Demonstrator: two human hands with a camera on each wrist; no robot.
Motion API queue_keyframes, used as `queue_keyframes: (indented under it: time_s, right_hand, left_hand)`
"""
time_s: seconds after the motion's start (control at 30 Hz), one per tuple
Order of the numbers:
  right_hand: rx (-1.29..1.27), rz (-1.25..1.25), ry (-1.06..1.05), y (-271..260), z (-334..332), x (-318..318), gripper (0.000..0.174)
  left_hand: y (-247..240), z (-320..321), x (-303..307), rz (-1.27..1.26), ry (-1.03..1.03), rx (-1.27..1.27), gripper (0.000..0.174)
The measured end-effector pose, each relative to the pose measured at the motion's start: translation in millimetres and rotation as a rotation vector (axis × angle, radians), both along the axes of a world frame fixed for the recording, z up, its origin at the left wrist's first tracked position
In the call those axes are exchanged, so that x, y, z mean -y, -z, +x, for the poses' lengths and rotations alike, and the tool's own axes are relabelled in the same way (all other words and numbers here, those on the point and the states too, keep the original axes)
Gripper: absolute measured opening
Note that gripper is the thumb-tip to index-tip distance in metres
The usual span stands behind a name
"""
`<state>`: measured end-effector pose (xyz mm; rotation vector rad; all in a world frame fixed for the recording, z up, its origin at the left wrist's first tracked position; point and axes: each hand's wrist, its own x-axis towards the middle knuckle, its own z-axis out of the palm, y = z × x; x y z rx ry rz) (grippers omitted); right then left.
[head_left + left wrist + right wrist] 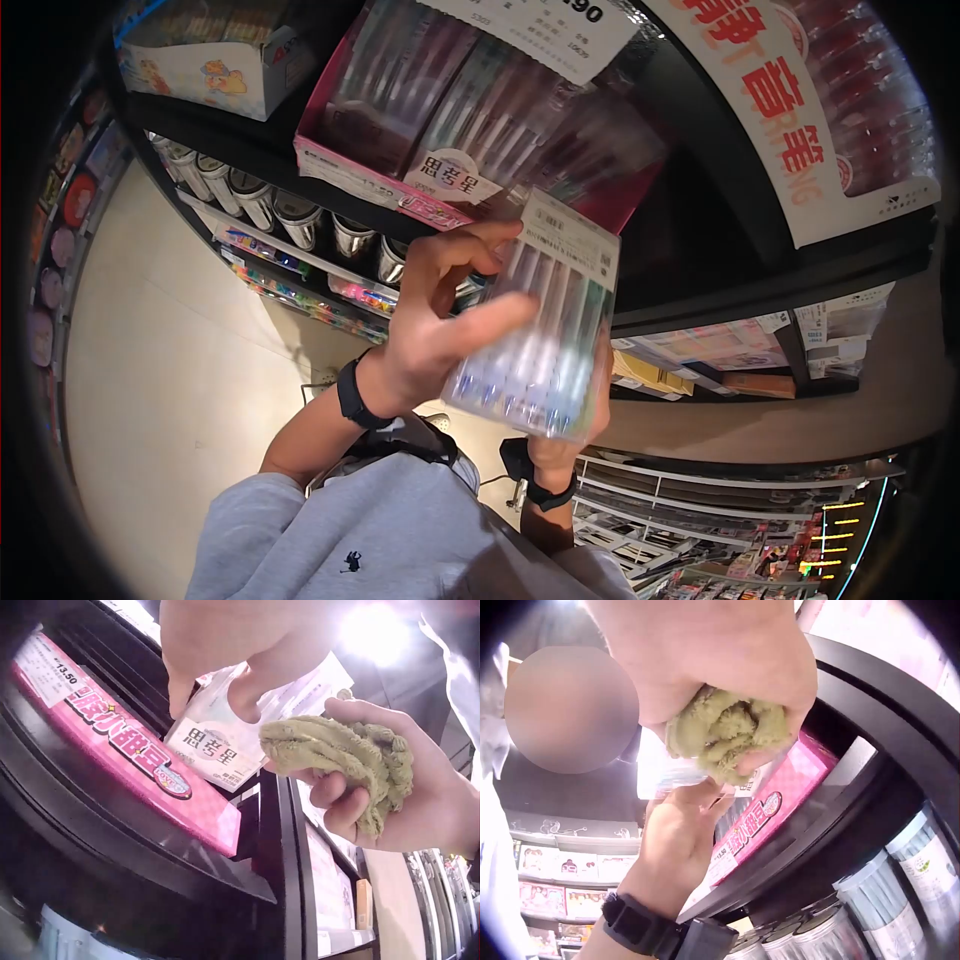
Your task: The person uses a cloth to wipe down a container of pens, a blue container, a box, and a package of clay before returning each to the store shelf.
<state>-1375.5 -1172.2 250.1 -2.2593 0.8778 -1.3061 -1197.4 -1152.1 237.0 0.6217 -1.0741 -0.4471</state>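
A clear flat pack of pens point(540, 330) with a printed white label is held up between my hands, tilted in front of the shelf. My left hand point(425, 310) pinches it, the thumb lying across its face and the index finger at its left edge. In the left wrist view the pack's label point(214, 754) shows below the left fingers. My right hand point(424, 780) grips a bunched, fluffy olive-green cloth point(345, 761). From the head, the right hand is mostly behind the pack and the cloth is hidden.
A pink display box point(340, 165) of pens stands on the black shelf ahead. Metal-looking cans point(297, 218) line the tier below. To the right is a white-bordered display point(800, 130) of red pens. Shelving racks point(650, 490) stand behind on the right. A person shows in the right wrist view.
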Motion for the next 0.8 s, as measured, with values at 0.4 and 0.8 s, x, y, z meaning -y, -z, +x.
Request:
queue_keyframes:
  time_s: [0.4,0.8]
  right_hand:
    - [0.082,0.070,-0.084,-13,33,27,0.068]
    - [0.123,0.279,-0.081,-15,41,26,0.079]
  left_hand:
    - [-30,9,23,0.109,-0.628,0.472,0.048]
    - [-28,7,21,0.327,-0.796,0.794,0.059]
